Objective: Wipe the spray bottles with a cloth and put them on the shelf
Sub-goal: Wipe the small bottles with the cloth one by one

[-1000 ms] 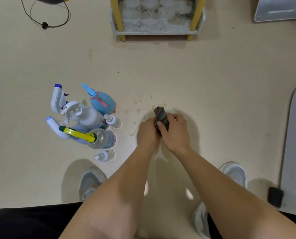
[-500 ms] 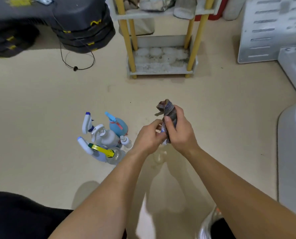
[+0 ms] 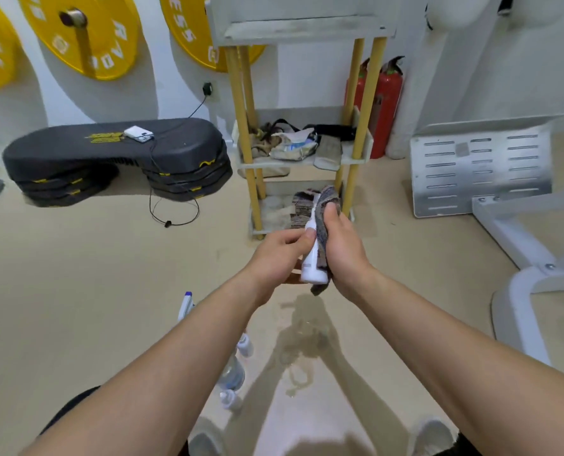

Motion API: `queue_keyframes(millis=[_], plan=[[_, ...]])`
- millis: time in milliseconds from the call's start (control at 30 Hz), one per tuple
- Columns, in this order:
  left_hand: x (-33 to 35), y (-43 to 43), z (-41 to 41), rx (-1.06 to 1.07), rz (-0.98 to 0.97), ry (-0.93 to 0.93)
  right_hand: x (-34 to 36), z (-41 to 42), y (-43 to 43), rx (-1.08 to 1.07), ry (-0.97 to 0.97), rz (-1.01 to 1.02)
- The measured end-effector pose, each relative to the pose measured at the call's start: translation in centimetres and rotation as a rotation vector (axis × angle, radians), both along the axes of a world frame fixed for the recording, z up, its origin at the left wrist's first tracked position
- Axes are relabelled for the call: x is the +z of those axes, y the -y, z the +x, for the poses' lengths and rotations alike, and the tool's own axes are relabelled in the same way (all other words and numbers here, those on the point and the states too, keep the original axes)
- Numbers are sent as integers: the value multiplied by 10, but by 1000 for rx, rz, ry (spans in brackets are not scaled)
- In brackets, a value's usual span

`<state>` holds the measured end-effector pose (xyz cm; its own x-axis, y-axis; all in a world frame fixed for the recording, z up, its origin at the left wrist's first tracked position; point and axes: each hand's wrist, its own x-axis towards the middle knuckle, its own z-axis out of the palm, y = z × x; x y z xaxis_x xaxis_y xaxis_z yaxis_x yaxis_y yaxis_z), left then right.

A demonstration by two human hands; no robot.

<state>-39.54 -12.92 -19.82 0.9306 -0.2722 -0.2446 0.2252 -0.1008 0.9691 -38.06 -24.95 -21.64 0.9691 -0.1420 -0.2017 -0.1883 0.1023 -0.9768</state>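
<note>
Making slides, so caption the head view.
Left hand holds a white bottle, right hand wipes it with a cloth, before the shelf.

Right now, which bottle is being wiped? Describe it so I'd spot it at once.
Find the yellow-legged shelf; before its lowest tier two hands meet. The left hand holds a white bottle while the right hand wraps a grey cloth round it. Unlike the bottles on the floor, it is held up and white.

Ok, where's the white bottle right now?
The white bottle is mid-frame in the head view, held between the left hand and the right hand with the cloth, in front of the yellow-legged shelf.
</note>
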Motion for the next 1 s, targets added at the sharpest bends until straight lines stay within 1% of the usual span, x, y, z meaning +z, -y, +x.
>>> queue_keyframes(millis=[33,133,267,333,467,500,567,633,667,733,800,833,933,1000], plan=[[5,2,2,61,-3,-7,4,-4,-2,-7,28,-56],[14,5,6,222,-15,-21,15,-11,-6,-26,117,-129],[5,4,1,192,-94,-15,19,-12,-11,-34,204,-166],[-1,1,3,178,-119,-10,16,-6,-14,-56,180,-94],[-9,-3,11,119,-158,-77,13,12,-13,-42,-9,138],[-11,-3,13,120,-150,-88,11,16,-13,-45,-27,148],[-17,1,16,184,-95,-69,7,18,-17,-62,21,33],[-27,8,20,309,-19,6,4,17,-21,-75,124,-119],[-30,12,19,377,2,28,4,16,-23,-83,164,-168],[-32,19,17,486,-14,33,4,17,-26,-99,200,-195],[-30,22,17,517,-68,26,6,21,-26,-106,173,-149],[-27,22,17,506,-104,22,8,23,-25,-93,143,-86],[-18,16,21,437,-209,0,13,24,-19,-39,23,189],[-14,12,21,365,-203,-21,14,25,-14,-25,-31,316]])
